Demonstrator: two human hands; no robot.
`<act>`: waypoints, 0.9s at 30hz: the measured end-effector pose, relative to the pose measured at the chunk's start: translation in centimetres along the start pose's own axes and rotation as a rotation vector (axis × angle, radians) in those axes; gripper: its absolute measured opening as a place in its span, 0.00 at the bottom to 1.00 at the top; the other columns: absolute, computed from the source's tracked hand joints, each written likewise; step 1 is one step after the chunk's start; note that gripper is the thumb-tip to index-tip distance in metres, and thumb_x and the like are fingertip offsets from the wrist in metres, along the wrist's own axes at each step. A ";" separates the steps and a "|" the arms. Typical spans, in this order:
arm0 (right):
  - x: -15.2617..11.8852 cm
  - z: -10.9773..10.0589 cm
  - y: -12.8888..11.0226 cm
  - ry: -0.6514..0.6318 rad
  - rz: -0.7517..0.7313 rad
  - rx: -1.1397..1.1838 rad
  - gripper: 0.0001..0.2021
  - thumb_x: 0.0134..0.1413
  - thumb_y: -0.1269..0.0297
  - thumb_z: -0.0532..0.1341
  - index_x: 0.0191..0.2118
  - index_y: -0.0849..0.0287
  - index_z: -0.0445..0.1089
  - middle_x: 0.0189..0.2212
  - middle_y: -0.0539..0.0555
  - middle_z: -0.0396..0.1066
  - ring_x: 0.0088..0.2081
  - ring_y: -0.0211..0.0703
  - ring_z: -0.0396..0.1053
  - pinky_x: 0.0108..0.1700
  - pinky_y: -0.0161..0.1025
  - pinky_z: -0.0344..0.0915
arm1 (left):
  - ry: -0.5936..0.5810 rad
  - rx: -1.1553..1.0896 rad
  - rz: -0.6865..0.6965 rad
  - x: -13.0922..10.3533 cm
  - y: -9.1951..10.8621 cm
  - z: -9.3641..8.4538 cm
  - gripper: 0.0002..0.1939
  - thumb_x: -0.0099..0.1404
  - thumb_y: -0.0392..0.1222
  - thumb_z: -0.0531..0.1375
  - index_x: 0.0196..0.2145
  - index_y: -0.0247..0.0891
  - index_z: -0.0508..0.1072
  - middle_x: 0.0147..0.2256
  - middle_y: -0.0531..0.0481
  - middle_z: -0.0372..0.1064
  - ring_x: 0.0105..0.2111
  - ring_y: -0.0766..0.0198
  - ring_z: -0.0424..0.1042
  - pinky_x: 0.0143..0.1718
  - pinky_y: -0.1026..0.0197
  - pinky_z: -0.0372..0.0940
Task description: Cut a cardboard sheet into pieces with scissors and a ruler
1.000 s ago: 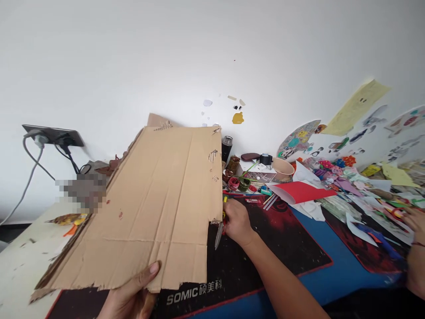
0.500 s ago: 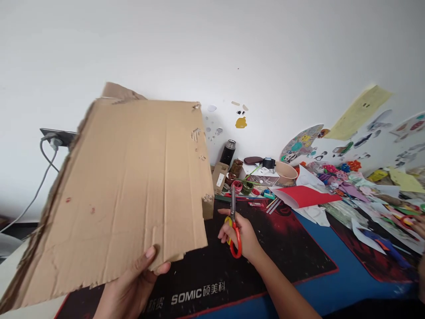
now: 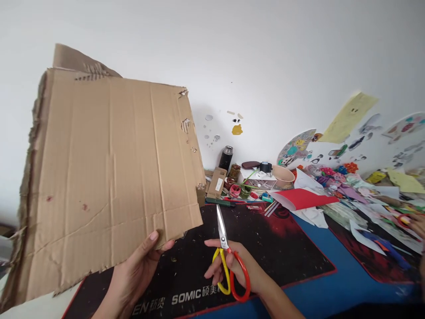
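A large sheet of brown cardboard (image 3: pixel 116 168) with torn edges fills the left side, raised upright above the table. My left hand (image 3: pixel 141 261) grips its lower edge, thumb on the front face and fingers behind. More layers of cardboard show along its left side. Right of it, my right hand (image 3: pixel 232 266) holds scissors (image 3: pixel 223 241) with one yellow and one red handle. The blades point up and away, nearly closed, and do not touch the cardboard. Under both hands lies a black desk mat (image 3: pixel 265 248) with white lettering.
At the mat's back edge stand a black bottle (image 3: pixel 226 157), a small carton (image 3: pixel 216 183) and small jars (image 3: pixel 235 191). Red paper (image 3: pixel 303 199) lies to the right, beside heaped craft scraps. At the far right edge another person's hand (image 3: pixel 417 225) shows.
The cardboard has moved left and up and is more upright. My right hand has come down and nearer with the scissors, whose handles are wider apart. The view has shifted slightly.
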State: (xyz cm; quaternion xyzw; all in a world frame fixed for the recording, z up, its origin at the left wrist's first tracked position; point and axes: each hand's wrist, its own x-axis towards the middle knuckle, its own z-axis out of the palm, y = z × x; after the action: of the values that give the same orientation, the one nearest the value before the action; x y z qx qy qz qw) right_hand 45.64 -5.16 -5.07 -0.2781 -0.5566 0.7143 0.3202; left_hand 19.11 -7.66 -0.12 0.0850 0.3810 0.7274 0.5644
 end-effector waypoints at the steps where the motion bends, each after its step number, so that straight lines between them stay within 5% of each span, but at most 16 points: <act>1: 0.2 0.4 -0.2 -0.034 0.003 0.000 0.46 0.56 0.28 0.65 0.68 0.61 0.67 0.41 0.69 0.84 0.34 0.52 0.83 0.39 0.45 0.76 | 0.001 -0.002 0.004 0.0 0.0 0.0 0.22 0.31 0.38 0.85 0.24 0.33 0.84 0.27 0.49 0.82 0.28 0.57 0.82 0.32 0.60 0.83; 5: 0.7 1.6 -0.3 -0.137 0.033 0.006 0.51 0.50 0.27 0.69 0.70 0.59 0.66 0.53 0.71 0.79 0.48 0.57 0.82 0.51 0.50 0.74 | 0.019 -0.036 0.025 0.1 0.0 -0.4 0.21 0.32 0.34 0.85 0.25 0.34 0.83 0.29 0.50 0.83 0.29 0.58 0.82 0.30 0.61 0.83; 10: 1.2 2.9 0.1 0.052 0.025 -0.029 0.39 0.60 0.31 0.65 0.62 0.62 0.72 0.37 0.61 0.80 0.27 0.46 0.80 0.31 0.38 0.70 | 0.065 -0.081 -0.019 0.1 0.3 -0.3 0.18 0.33 0.28 0.81 0.23 0.33 0.82 0.26 0.49 0.81 0.29 0.57 0.82 0.28 0.62 0.82; 17: 1.9 3.9 -0.9 0.202 -0.072 -0.173 0.35 0.61 0.32 0.64 0.56 0.61 0.74 0.34 0.57 0.77 0.27 0.43 0.79 0.33 0.38 0.70 | 0.050 -0.052 -0.003 -0.2 -0.5 0.1 0.19 0.35 0.30 0.82 0.26 0.33 0.82 0.27 0.51 0.80 0.29 0.58 0.81 0.24 0.63 0.81; 27: 3.6 4.0 -2.1 0.262 -0.091 -0.163 0.33 0.63 0.30 0.60 0.41 0.62 0.70 0.34 0.60 0.77 0.27 0.45 0.79 0.30 0.38 0.70 | -0.015 0.089 -0.020 0.1 -2.2 -1.6 0.19 0.41 0.35 0.82 0.32 0.36 0.83 0.33 0.48 0.81 0.37 0.50 0.82 0.24 0.59 0.79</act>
State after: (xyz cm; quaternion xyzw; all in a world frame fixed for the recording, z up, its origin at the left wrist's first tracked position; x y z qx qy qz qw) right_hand 40.59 -4.50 -2.23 -0.3683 -0.5785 0.6090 0.3985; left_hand 19.82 -8.14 -2.68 0.1114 0.4095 0.7036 0.5699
